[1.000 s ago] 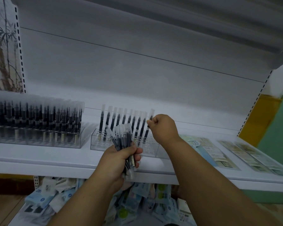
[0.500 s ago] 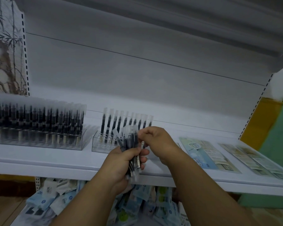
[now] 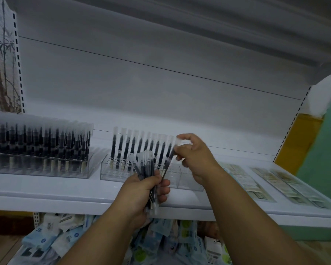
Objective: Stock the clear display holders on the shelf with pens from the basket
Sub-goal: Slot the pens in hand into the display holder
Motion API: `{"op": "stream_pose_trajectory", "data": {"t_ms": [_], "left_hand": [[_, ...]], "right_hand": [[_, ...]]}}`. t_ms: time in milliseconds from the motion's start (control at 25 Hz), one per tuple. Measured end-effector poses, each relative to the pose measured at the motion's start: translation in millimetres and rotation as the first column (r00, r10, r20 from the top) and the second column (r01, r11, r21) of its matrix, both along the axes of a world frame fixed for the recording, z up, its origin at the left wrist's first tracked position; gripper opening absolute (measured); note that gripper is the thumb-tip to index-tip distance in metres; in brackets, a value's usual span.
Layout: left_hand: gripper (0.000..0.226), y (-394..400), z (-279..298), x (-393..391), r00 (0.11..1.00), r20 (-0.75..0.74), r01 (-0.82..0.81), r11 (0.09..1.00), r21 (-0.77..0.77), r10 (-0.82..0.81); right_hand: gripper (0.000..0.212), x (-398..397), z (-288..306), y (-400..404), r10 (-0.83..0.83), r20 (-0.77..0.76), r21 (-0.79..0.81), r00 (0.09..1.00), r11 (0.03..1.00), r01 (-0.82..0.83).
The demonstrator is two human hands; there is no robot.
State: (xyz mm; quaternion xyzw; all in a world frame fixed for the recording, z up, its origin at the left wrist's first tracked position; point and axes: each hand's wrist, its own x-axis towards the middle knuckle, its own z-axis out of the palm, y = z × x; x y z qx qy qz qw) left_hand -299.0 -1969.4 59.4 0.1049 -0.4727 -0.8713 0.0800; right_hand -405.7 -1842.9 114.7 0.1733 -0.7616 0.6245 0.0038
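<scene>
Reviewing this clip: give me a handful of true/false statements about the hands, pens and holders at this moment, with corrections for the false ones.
1. The left hand grips a bundle of pens. True.
2. The right hand is empty. False: it pinches a single pen with a clear cap.
3. The left holder is packed with pens. True.
4. The middle holder is full from end to end. False: one row of pens stands in its left part; its right part shows none.
5. Flat packets lie on the shelf right of the holders. True.
</scene>
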Motion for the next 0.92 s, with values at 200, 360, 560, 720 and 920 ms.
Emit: {"op": "stream_pose_trajectory", "data": {"t_ms": [200, 360, 560, 720, 920], "left_hand": [[0.007, -2, -4, -3, 0.999, 0.024, -0.030, 0.999, -0.032, 0.031], [0.008, 0, -3, -6, 1.000, 0.009, -0.012, 0.999, -0.031, 0.013], [0.013, -1, -7, -5, 1.000, -0.012, 0.000, 1.000, -0.028, -0.001], [0.015, -2, -9, -4, 1.000, -0.018, 0.010, 1.000, -0.021, -0.011], [0.014, -2, -12, -4, 1.000, -0.020, 0.013, 1.000, -0.023, -0.013]], "right_hand": [[0.027, -11, 4, 15, -0.361, -0.399, -0.019, 0.843, 0.922, 0.386], [0.031, -9, -4, 4, -0.277, -0.559, 0.057, 0.782, 0.927, 0.370], [0.032, -12, 0, -2, -0.198, -0.631, 0.143, 0.750, 0.921, 0.363], [0.030, -14, -10, 1, -0.117, -0.610, 0.279, 0.784, 0.894, 0.351], [0.033, -14, 5, 0, 0.004, -0.528, 0.434, 0.849, 0.861, 0.266]]}}
